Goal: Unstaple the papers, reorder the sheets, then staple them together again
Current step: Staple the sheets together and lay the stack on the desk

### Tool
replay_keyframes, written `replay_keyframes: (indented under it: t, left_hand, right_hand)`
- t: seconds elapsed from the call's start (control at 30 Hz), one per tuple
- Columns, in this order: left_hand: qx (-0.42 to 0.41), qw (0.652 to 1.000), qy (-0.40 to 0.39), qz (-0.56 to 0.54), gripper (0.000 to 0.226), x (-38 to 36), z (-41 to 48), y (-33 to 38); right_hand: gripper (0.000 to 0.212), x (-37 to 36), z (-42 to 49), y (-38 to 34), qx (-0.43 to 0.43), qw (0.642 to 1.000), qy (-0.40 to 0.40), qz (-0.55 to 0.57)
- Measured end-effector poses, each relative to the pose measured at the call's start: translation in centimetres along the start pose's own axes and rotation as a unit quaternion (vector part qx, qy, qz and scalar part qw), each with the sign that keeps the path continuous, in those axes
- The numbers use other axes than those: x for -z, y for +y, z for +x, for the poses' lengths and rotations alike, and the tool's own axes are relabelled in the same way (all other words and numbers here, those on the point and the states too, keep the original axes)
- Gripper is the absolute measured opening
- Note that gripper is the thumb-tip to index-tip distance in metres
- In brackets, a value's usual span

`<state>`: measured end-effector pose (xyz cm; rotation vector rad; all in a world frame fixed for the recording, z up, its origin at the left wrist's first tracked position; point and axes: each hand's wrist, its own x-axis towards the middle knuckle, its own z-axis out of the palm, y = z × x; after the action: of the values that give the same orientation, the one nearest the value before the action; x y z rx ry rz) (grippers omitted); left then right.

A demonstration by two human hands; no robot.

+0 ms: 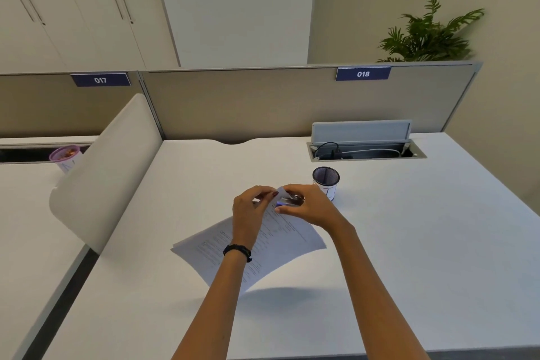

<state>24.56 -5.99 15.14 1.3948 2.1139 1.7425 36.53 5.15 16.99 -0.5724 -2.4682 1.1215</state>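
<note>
At mid-counter, just above the surface: right hand (306, 209) grip closed round a small silver-and-blue staple tool (290, 201), set at the top corner of the papers (280, 240). The tool is mostly covered by fingers; stapler or remover, cannot tell. Left hand (248, 210) grip narrow, thumb and fingertips pinching the same corner just beside the tool. Black band (237, 251) on the left wrist.

Sheets are printed, text too small to read. They hang tilted from the held corner, near edge raised off the white counter (409, 228), shadow beneath.

Near, behind the right hand: black mesh pen cup (326, 180), contents not visible. Farther back, an open cable hatch (365, 152) with black and white leads. Partition placards read "018" (363, 74) and, in the left bay, "017" (100, 80). A purple-lidded cup (65, 156) stands there, partly hidden by the white divider (111, 172).
</note>
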Motion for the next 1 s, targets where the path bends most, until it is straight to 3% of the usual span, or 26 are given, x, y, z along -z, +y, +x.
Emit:
replay_keyframes:
  t: [1.0]
  left_hand:
    - [-0.014, 1.0, 0.012, 0.008, 0.001, 0.07, -0.39, -0.49]
  right_hand:
    - [0.029, -0.97, 0.22, 0.11, -0.022, 1.0, -0.012, 0.018]
